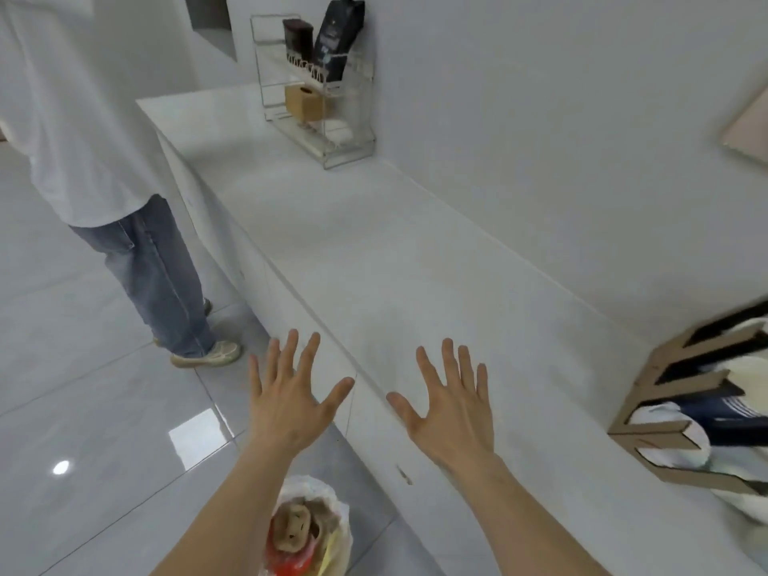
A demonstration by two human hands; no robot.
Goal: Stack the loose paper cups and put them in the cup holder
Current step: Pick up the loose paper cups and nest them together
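Both hands empty, fingers spread, palms down. Left hand (291,392) hovered off counter's front edge, above floor (95,430). Right hand (451,403) hovered over white counter (374,251). Cardboard rack (681,413) at counter's right end, blurred; white rounded shapes in its slots were possibly paper cups. Wire shelf (316,89) with dark bags stood at far end against wall. Second person (104,168) stood left. Plastic bag (307,530) on floor below arms.
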